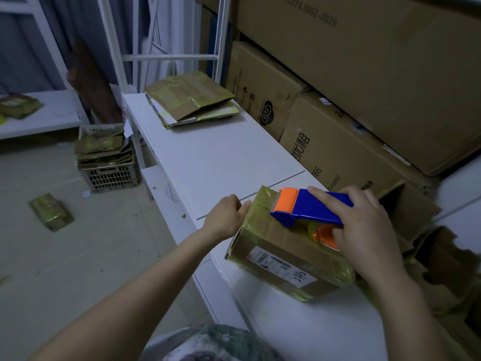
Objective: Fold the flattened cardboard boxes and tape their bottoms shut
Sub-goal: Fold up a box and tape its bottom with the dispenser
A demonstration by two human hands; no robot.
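Observation:
A folded cardboard box (276, 246) wrapped in old yellow tape lies on the white shelf top (221, 157), a shipping label on its near side. My right hand (364, 225) grips a blue and orange tape dispenser (309, 207) resting on the box's upper face, index finger stretched along its blue body. The orange blade end points toward the box's far edge. My left hand (226, 212) holds the box's far left corner, thumb against the taped edge. A stack of flattened boxes (190, 97) lies at the shelf's far end.
Large cardboard cartons (351, 87) line the wall on the right. Torn flattened boxes (429, 256) lie just right of the box. On the floor stand a plastic crate (109, 175) full of flattened boxes and a small taped box (50, 212). A white frame (169, 57) rises behind.

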